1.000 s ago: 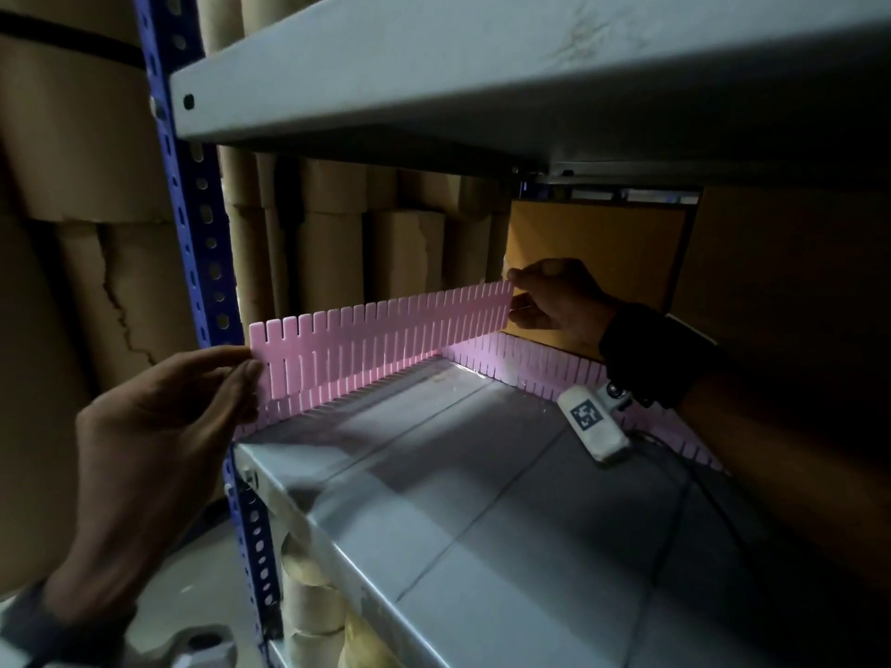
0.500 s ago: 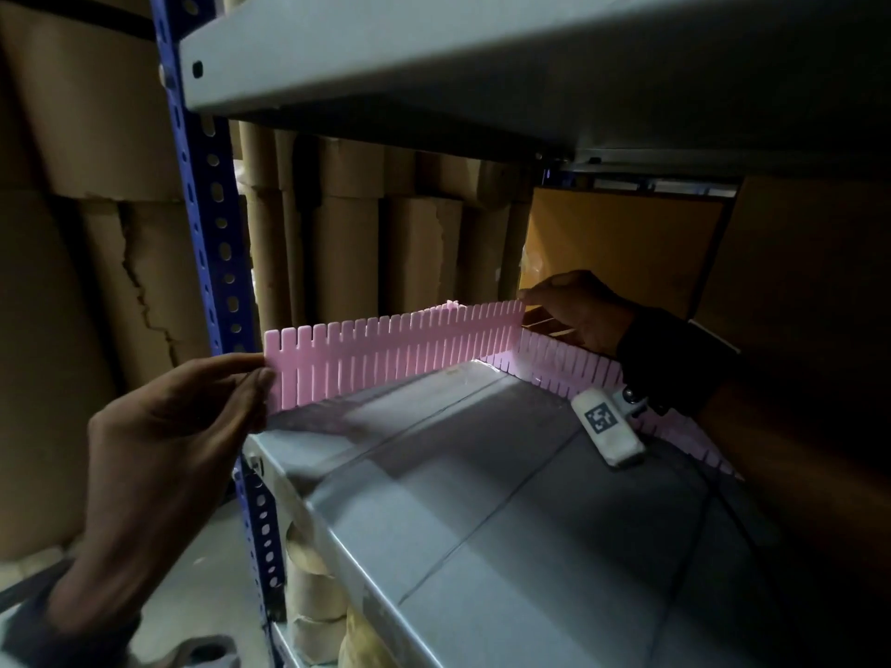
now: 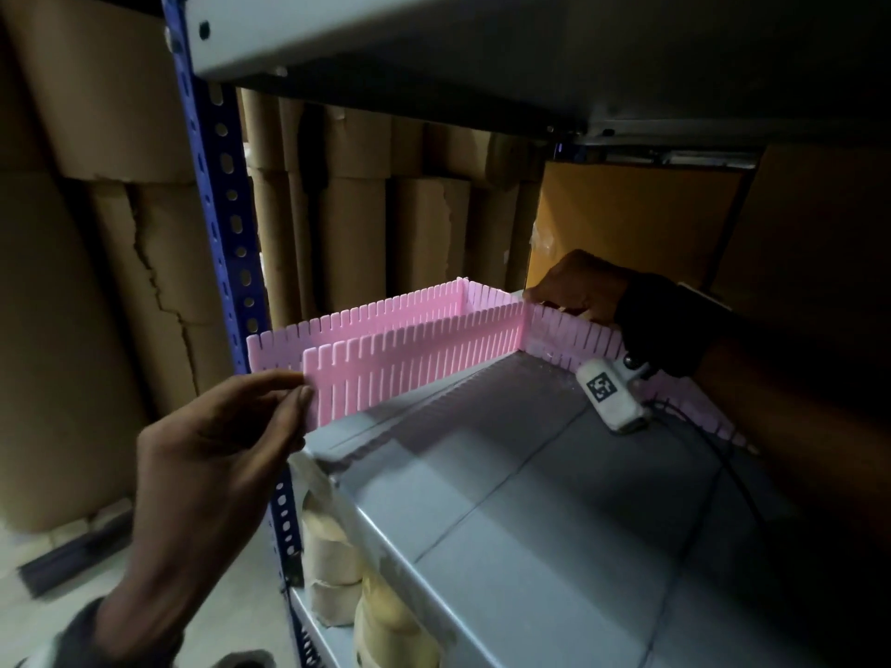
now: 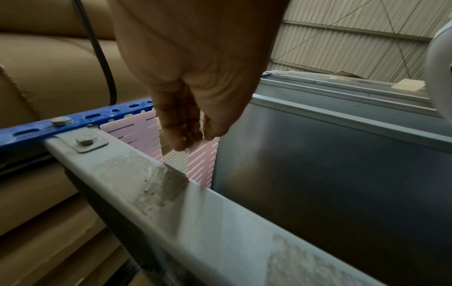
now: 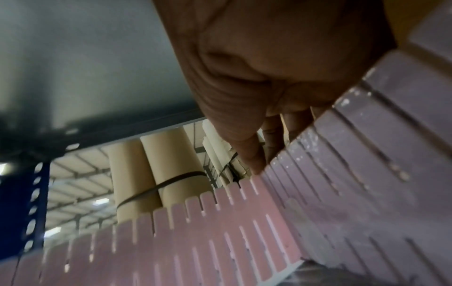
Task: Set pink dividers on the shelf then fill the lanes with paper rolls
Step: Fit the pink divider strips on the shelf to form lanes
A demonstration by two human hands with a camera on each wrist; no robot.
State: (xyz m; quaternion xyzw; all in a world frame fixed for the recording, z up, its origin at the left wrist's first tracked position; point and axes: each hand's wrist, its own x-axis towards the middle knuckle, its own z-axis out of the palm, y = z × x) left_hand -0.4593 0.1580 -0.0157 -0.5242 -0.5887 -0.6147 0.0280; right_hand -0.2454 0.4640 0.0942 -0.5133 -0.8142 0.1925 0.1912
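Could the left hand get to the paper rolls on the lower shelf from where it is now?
Probably, but not straight away. The left hand pinches the near end of a pink divider and would have to let go first. The paper rolls sit just below it, under the shelf edge, with nothing visible between.

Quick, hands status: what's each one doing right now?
Left hand: pinches the near end of the pink divider.
Right hand: fingers at the divider's far end, where it meets the back divider; grip looks pinched.
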